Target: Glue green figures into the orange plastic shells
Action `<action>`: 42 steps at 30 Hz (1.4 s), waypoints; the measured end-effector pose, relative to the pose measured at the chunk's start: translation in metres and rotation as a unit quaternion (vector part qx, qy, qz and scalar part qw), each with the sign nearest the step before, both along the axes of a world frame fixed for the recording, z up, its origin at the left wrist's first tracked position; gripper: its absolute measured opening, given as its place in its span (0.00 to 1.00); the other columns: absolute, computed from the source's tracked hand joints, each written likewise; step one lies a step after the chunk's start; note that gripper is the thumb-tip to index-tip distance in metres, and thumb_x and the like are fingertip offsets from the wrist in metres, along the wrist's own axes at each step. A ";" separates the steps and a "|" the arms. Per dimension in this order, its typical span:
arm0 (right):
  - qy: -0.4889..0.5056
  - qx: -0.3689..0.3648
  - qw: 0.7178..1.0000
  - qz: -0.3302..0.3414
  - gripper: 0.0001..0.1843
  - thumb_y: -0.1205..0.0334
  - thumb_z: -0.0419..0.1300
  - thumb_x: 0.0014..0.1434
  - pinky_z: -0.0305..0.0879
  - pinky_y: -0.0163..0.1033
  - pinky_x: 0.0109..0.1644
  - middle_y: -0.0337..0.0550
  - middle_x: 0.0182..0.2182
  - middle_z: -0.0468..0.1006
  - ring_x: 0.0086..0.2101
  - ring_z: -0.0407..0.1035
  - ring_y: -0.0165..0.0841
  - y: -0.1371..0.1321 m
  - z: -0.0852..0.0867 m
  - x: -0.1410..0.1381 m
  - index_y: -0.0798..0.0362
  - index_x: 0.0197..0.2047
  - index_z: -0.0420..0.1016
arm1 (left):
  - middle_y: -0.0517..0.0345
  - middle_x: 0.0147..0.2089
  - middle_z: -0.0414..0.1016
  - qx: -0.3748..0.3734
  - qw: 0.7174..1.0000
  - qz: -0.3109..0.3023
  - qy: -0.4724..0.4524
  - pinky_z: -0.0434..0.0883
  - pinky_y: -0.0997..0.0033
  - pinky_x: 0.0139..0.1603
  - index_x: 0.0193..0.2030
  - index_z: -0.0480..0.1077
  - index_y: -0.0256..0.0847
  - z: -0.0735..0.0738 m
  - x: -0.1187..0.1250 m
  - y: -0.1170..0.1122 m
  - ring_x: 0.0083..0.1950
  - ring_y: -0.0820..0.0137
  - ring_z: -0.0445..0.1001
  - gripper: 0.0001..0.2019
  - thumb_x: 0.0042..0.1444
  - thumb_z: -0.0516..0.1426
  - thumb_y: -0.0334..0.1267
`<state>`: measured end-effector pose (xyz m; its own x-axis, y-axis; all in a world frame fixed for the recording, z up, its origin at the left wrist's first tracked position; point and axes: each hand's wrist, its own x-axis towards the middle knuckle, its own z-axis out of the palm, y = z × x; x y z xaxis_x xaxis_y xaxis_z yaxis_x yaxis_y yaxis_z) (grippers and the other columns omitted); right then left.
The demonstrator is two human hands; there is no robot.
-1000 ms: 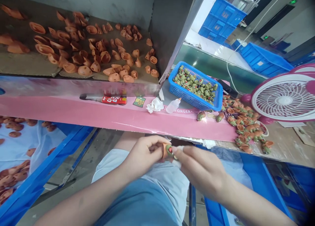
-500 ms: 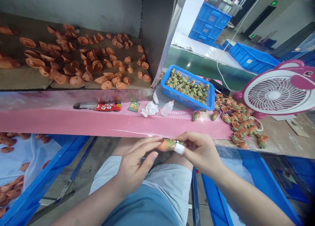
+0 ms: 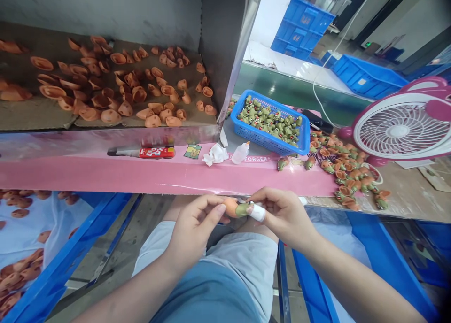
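Between my two hands, just in front of the bench edge, is a small orange-and-green figurine [image 3: 236, 208]. My left hand [image 3: 199, 222] pinches its rounded orange end between thumb and fingers. On the other side my right hand [image 3: 282, 212] grips the green end; white tape wraps its thumb. Beyond, on the pink sheet [image 3: 190, 182], stand a small squeeze bottle [image 3: 241, 152] with an orange tip and a crumpled tissue [image 3: 215, 154]. Orange-and-green figurines [image 3: 352, 175] like the held one lie piled at the right.
A blue basket [image 3: 271, 144] holds many green pieces. Orange hollow pieces [image 3: 134, 90] lie on cardboard inside the grey booth at left. A pink-and-white fan [image 3: 401, 126] stands at right. A red marker-like tube [image 3: 155, 152] lies by the booth. Blue bins [image 3: 84, 248] flank my legs.
My left fingers have curled in from a flatter pose, and the thumb now presses on the orange end. The right hand keeps its grip. The view has shifted slightly.
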<state>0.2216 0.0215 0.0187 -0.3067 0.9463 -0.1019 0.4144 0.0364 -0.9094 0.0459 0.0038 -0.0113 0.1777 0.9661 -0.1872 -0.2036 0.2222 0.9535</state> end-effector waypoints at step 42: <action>-0.118 0.215 0.966 0.079 0.10 0.66 0.59 0.50 0.63 0.26 0.28 0.36 0.26 0.73 0.24 0.65 0.22 -0.014 0.001 0.004 0.53 0.38 0.68 | 0.58 0.42 0.76 -0.017 0.998 -0.026 -0.062 0.69 0.77 0.45 0.44 0.67 0.41 0.003 0.004 -0.006 0.44 0.72 0.72 0.15 0.48 0.58 0.27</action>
